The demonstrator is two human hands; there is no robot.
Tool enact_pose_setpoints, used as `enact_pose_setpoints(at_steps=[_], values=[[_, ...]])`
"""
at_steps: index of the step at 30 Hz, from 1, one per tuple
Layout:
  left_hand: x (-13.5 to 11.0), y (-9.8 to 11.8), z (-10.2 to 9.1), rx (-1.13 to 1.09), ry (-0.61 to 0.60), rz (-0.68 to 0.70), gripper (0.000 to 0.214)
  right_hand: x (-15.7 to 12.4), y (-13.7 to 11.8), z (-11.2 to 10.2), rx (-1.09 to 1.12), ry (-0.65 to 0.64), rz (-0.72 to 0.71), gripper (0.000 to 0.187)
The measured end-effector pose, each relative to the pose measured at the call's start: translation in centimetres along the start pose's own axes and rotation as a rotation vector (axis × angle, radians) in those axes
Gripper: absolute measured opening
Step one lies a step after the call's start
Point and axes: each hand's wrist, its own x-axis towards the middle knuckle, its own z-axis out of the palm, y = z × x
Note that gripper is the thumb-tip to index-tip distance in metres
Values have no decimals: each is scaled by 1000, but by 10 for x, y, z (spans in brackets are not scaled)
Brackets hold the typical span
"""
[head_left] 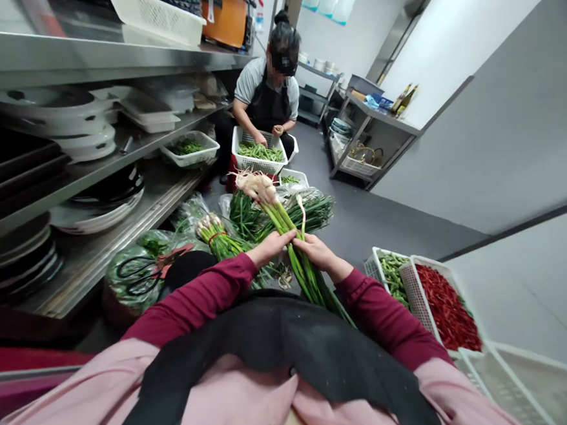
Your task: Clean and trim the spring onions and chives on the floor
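Note:
Both my hands meet on a bunch of spring onions [280,218], its white bulbs and roots pointing away from me and its green leaves trailing toward my apron. My left hand [272,247] grips the stalks from the left, thumb on top. From the other side, my right hand [318,253] is closed around the same stalks, and one thinner spring onion [302,212] stands apart from the bunch above it. Beyond my left hand lies another bunch of spring onions [214,233], tied with a red band. Loose long greens [312,210] are heaped on plastic behind my hands.
Scissors [139,274] rest on a bagged bundle at left, beside steel shelving [166,204] with stacked plates. Ahead, a co-worker [269,87] handles green pods in a white basket [259,165]. Right, a basket [423,300] holds red chillies [445,308]; a steel cart [369,125] stands behind.

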Motion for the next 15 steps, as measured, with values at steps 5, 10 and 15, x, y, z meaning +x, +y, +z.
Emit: enact_pose_setpoints(at_steps=[5,10,15], values=[[12,-6,-3,198,-149,-74,70,10,0,-8,128,8,116,23],[29,0,-13,582,-394,30,73,18,1,-15,213,17,251,24],[32,18,-55,774,-403,-61,47,43,0,-14,138,-45,292,30]])
